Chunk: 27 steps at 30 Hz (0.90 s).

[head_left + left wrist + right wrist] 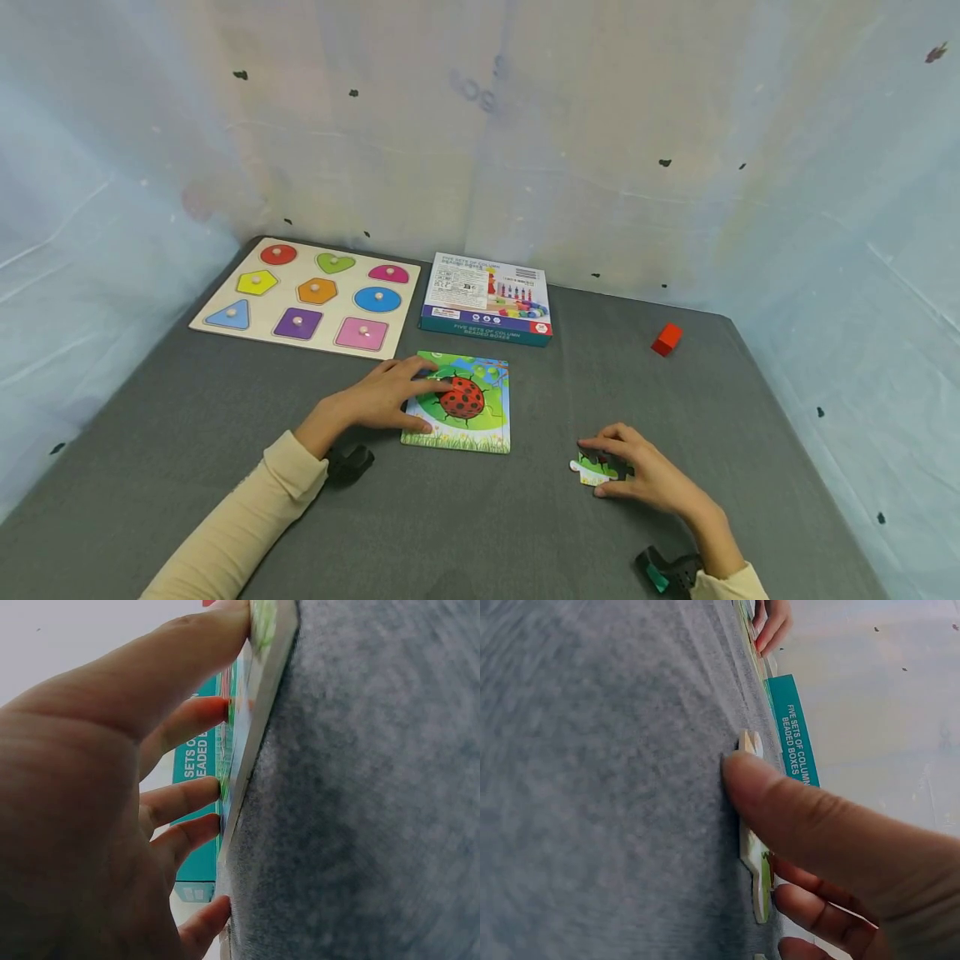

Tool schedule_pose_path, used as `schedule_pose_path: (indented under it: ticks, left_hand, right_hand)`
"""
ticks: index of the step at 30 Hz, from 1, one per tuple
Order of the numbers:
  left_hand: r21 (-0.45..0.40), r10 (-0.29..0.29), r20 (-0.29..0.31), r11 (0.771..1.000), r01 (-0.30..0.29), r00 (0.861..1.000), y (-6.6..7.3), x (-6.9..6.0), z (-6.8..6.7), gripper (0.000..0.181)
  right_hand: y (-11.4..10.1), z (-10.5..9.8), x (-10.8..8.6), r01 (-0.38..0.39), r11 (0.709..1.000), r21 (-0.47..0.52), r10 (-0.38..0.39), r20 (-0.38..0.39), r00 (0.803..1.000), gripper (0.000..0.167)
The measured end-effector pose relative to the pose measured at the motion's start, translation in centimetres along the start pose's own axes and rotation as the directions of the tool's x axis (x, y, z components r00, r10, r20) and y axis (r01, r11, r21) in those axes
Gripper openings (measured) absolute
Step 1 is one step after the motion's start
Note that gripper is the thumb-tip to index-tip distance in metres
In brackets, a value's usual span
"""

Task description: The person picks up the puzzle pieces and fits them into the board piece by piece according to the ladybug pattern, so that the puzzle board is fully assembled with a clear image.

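Note:
A square ladybug jigsaw puzzle [487,421] lies flat on the grey table, in front of the boxed set. My left hand [386,393] rests on its left side with the fingers spread over the picture; in the left wrist view the thumb and fingertips touch the board's face and edge. Farther right, my right hand [645,475] pinches a loose puzzle piece [592,472] with green and white print, low at the table surface. From the right wrist, the thumb lies against the edge of the piece [748,847], the fingers on its far side and partly hidden.
A wooden shape board [341,321] with knobbed coloured pieces lies at the back left. Beside it is a beaded boxes carton [487,329]. A red block [667,339] sits at the back right. Plastic sheeting [600,108] hangs behind the table.

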<state>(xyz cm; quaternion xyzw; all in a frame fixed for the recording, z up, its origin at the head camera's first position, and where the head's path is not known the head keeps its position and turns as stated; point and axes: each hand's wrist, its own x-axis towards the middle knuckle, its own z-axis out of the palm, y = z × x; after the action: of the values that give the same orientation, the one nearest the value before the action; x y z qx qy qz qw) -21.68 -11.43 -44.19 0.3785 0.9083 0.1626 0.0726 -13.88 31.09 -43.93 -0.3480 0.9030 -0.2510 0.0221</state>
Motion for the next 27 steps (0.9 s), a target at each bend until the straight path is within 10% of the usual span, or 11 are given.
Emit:
schedule_pose_path:
  ticks: [18,27]
  left_hand:
    - [-0.012,0.002,0.003,1.000,-0.002,1.000,0.1,0.0,-0.1,0.066]
    - [-0.008,0.007,0.000,1.000,-0.007,1.000,0.1,0.0,-0.1,0.066]
  right_hand:
    - [-0.6,0.8,2.3,0.023,0.995,0.092,-0.020,-0.032,0.999,0.043]
    - [-6.0,0.3,6.8,0.164,0.966,0.199,-0.153,-0.068,0.986,0.043]
